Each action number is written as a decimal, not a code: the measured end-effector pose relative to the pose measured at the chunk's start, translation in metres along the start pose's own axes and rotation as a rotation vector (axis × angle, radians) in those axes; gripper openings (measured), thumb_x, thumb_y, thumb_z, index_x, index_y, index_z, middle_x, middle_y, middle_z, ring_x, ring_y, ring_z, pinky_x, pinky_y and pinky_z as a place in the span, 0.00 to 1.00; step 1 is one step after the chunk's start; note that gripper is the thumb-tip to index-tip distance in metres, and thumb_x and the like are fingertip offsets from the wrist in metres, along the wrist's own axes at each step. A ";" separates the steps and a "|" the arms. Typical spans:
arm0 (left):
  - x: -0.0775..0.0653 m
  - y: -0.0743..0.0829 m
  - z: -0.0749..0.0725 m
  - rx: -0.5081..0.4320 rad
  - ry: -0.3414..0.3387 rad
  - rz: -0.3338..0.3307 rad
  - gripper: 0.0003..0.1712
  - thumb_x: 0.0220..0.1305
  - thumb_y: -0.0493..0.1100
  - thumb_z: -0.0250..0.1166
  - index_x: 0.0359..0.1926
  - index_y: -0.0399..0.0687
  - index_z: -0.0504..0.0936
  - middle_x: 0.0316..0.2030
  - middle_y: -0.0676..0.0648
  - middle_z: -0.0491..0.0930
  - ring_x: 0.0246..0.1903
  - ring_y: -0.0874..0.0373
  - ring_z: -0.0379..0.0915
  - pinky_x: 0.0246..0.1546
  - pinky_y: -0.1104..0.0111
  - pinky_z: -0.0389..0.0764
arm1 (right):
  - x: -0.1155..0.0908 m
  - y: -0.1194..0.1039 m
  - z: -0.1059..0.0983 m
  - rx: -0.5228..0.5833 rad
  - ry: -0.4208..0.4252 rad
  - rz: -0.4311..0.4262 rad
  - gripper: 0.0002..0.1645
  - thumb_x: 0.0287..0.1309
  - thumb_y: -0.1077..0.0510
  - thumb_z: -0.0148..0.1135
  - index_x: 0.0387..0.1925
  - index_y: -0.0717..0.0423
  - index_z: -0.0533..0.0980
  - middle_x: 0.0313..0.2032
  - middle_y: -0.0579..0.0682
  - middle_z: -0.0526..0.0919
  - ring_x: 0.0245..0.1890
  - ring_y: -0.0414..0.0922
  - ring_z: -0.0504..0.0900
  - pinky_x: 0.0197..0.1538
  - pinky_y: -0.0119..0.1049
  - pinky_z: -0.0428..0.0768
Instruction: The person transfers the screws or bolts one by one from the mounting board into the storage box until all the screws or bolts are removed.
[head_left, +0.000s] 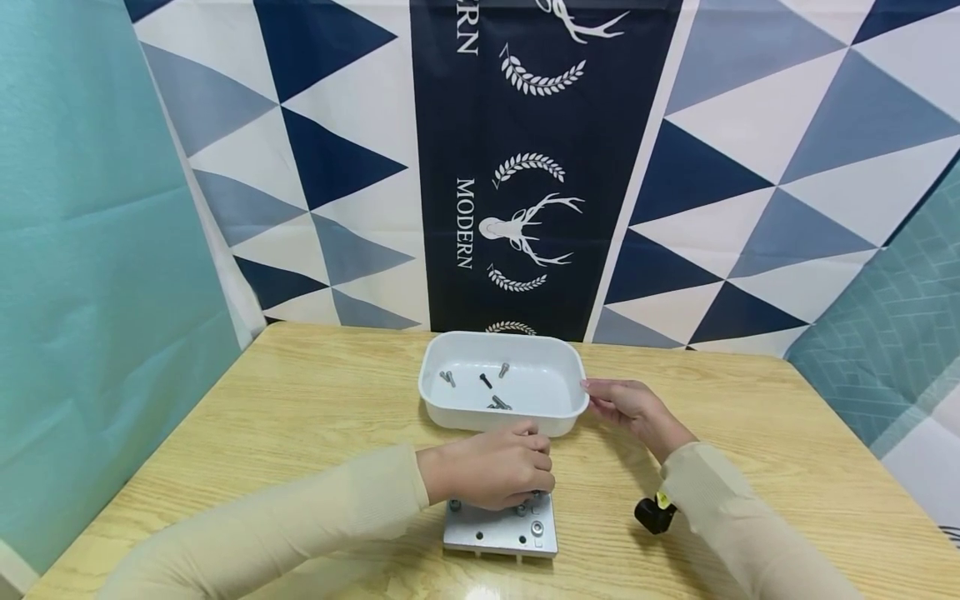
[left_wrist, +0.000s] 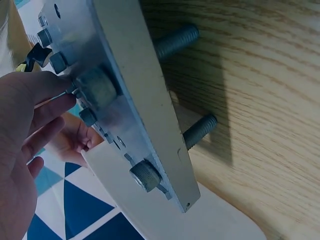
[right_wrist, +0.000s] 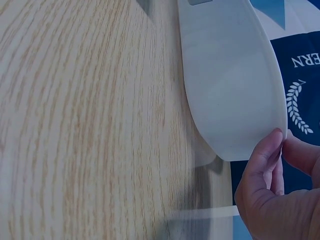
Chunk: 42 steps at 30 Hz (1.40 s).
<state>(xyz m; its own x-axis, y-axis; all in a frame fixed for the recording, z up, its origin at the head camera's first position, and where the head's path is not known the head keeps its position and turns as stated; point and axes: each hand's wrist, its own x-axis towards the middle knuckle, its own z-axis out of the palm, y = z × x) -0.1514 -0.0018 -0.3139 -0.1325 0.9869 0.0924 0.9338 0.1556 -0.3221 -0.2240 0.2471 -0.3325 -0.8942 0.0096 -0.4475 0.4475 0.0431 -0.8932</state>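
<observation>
My left hand (head_left: 495, 467) reaches over a silver metal plate (head_left: 501, 537) near the table's front. In the left wrist view its thumb and index finger pinch a small screw (left_wrist: 70, 91) at the plate's top face. Several socket-head bolts of different sizes sit in the plate; a large bolt (left_wrist: 145, 175) is nearest its end. Threaded shanks (left_wrist: 201, 131) stick out underneath. My right hand (head_left: 630, 408) grips the right end of a white tray (head_left: 465, 418), thumb and fingers pinching its rim in the right wrist view. The left hand covers the plate's far part in the head view.
Inside the tray lie a black screw (head_left: 486, 381), a grey screw (head_left: 504, 369) and several others. A small black object (head_left: 655, 516) with a yellow mark is beside the right sleeve. A patterned cloth (head_left: 352, 167) hangs behind the wooden table (head_left: 337, 375).
</observation>
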 end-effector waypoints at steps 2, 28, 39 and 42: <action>0.000 0.000 0.000 0.009 0.012 0.004 0.04 0.65 0.49 0.58 0.35 0.62 0.80 0.33 0.63 0.80 0.42 0.65 0.70 0.51 0.71 0.64 | 0.000 0.000 0.000 0.001 -0.003 -0.002 0.28 0.60 0.60 0.62 0.60 0.67 0.70 0.24 0.42 0.84 0.26 0.33 0.82 0.39 0.27 0.83; 0.000 0.001 -0.011 0.078 0.024 -0.012 0.04 0.64 0.48 0.58 0.36 0.61 0.80 0.34 0.63 0.79 0.40 0.64 0.67 0.55 0.71 0.65 | -0.003 0.000 0.000 0.015 -0.017 -0.016 0.29 0.59 0.60 0.63 0.60 0.67 0.70 0.26 0.43 0.84 0.27 0.33 0.83 0.41 0.26 0.83; -0.004 -0.002 -0.018 0.100 0.055 -0.046 0.05 0.62 0.48 0.59 0.37 0.60 0.80 0.34 0.62 0.79 0.40 0.63 0.67 0.53 0.70 0.65 | 0.000 0.002 0.000 0.017 0.002 -0.001 0.32 0.59 0.59 0.64 0.62 0.68 0.68 0.25 0.43 0.84 0.27 0.34 0.83 0.41 0.27 0.83; -0.004 -0.003 -0.020 0.097 0.058 -0.052 0.05 0.62 0.47 0.59 0.38 0.60 0.80 0.35 0.61 0.79 0.40 0.63 0.68 0.53 0.70 0.65 | 0.000 0.002 0.000 0.011 0.004 -0.002 0.32 0.58 0.58 0.64 0.62 0.68 0.68 0.26 0.43 0.84 0.27 0.34 0.83 0.41 0.27 0.83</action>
<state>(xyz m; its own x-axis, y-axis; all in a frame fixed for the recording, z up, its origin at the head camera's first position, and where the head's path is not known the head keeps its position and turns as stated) -0.1469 -0.0066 -0.2945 -0.1577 0.9736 0.1651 0.8892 0.2127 -0.4051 -0.2231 0.2468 -0.3342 -0.8950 0.0139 -0.4457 0.4460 0.0321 -0.8945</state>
